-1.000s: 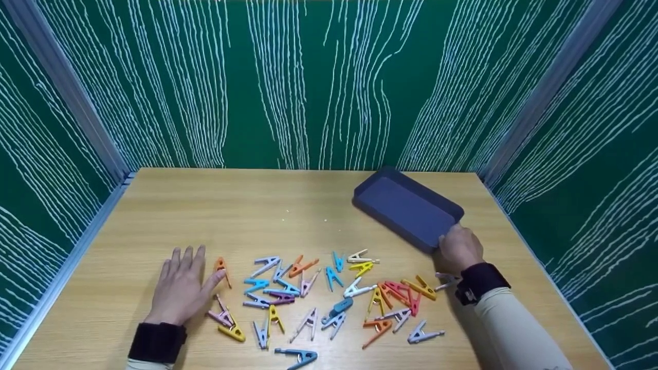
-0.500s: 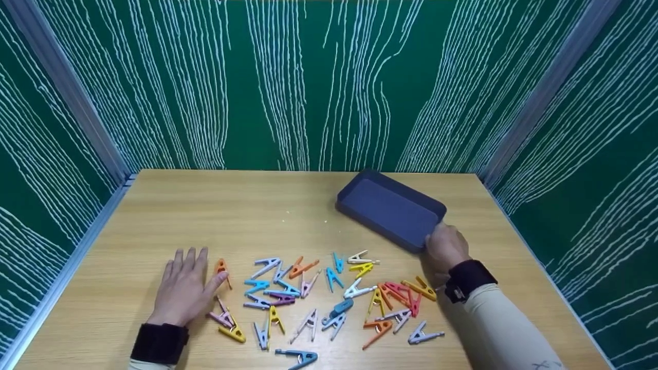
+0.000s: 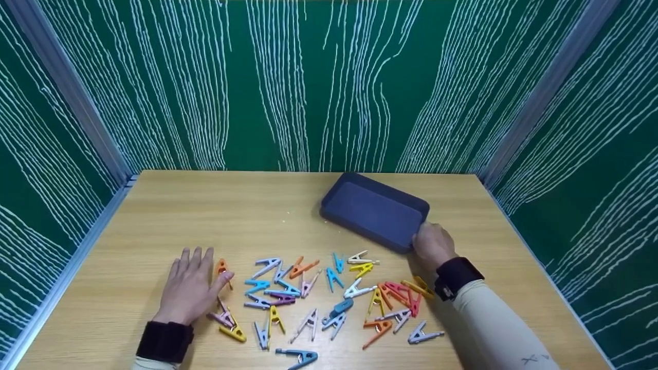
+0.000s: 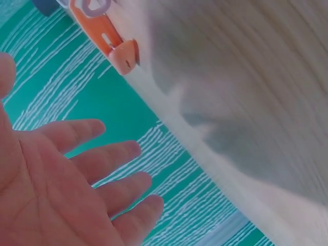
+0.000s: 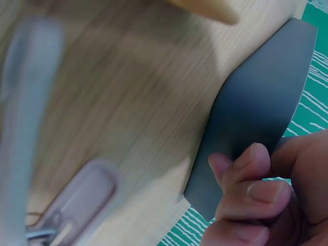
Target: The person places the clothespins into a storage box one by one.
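Observation:
A dark grey rectangular tray (image 3: pixel 372 205) lies at an angle on the far right half of the table, nothing in it. My right hand (image 3: pixel 434 244) grips its near right corner; in the right wrist view the fingers (image 5: pixel 251 189) curl at the tray's wall (image 5: pixel 261 97). My left hand (image 3: pixel 187 288) has its fingers spread over the table at the left. Its thumb overlaps an orange clothespin (image 3: pixel 222 270) in the head view. The left wrist view shows the open palm (image 4: pixel 56 189) with that orange clothespin (image 4: pixel 102 33) beyond it.
Several colourful clothespins lie scattered along the front of the table, among them a teal one (image 3: pixel 298 356), a purple one (image 3: pixel 281 298) and a yellow one (image 3: pixel 361 269). Green walls (image 3: pixel 329 77) with white lines close off the back and sides.
My right hand has slid the tray leftward across the far part of the table. A clothespin by the right wrist is now covered by the arm. The left hand has shifted slightly right.

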Tool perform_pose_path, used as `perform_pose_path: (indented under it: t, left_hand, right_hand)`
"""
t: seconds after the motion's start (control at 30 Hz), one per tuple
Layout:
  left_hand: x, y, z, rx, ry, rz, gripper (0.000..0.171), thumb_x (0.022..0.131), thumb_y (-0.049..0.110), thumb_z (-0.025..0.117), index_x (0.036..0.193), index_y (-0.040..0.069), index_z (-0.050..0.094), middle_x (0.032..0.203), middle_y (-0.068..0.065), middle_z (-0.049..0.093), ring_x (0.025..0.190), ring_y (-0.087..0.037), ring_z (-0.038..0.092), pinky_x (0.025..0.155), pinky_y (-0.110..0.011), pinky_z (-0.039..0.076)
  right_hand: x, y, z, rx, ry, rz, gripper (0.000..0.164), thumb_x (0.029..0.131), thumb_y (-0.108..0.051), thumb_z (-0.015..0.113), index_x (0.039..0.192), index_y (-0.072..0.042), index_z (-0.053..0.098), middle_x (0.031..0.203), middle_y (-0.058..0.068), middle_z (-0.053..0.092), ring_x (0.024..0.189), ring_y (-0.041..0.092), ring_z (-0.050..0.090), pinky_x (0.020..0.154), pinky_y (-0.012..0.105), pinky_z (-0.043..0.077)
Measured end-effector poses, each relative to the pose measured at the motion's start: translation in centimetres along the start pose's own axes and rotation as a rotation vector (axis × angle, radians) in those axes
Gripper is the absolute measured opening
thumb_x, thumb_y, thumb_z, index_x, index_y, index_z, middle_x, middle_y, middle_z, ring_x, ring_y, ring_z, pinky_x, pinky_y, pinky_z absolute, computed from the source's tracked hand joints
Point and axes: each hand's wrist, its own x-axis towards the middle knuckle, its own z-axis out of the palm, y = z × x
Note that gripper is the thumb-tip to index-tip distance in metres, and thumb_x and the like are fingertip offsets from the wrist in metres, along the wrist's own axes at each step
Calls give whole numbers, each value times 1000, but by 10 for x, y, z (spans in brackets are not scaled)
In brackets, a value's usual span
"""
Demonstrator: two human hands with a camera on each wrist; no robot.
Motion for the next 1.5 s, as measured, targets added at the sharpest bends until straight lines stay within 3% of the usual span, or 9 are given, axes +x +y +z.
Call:
perform_pose_path:
  t: [0.3,0.57,0.93,1.1,1.27,1.37,1.5]
  left_hand:
    - [6,13,-1,14,33,46,82,104,59,43,155,-4,35,156,-35,33,147,-55,21,118,-66,15]
    - [17,29,1,20,20,97,81,104,57,46,155,-5,35,155,-35,35,147,-53,25,118,-65,18]
    - [48,68,-4,71,73,120,76,103,54,51,144,-10,48,140,-33,55,131,-50,50,109,-61,38]
    - [72,87,-4,68,109,102,67,103,52,55,128,-10,61,117,-30,68,110,-45,63,95,-56,50]
    - [94,102,3,73,68,55,59,103,49,56,113,-7,68,101,-24,72,94,-39,69,80,-52,56]
    - [104,107,8,66,39,21,49,103,46,58,95,-2,70,83,-15,69,79,-32,69,70,-48,57]
    - [115,109,16,59,10,-11,44,101,39,64,70,8,59,67,-6,60,63,-24,62,61,-43,53]
  right_hand:
    - [2,-16,6,-66,33,-71,28,98,-9,48,97,11,67,97,33,68,87,45,69,70,53,56]
    - [-1,-30,9,-85,62,-137,24,97,-10,54,94,10,66,91,30,68,84,44,68,70,54,55]
    - [1,-47,14,-93,31,-161,21,97,-10,55,92,7,67,93,27,70,85,41,70,71,52,56]
    - [2,-51,18,-96,53,-201,21,96,-7,54,85,4,68,90,25,70,83,40,70,70,51,56]
    - [1,-54,22,-100,96,-266,21,94,-2,53,81,6,68,85,28,69,79,42,70,67,53,56]
    - [1,-57,23,-108,105,-286,21,93,-2,53,79,6,67,83,29,69,76,43,70,65,54,56]
    - [1,-62,25,-106,106,-294,21,95,-6,57,79,4,66,82,27,69,76,43,69,66,54,56]
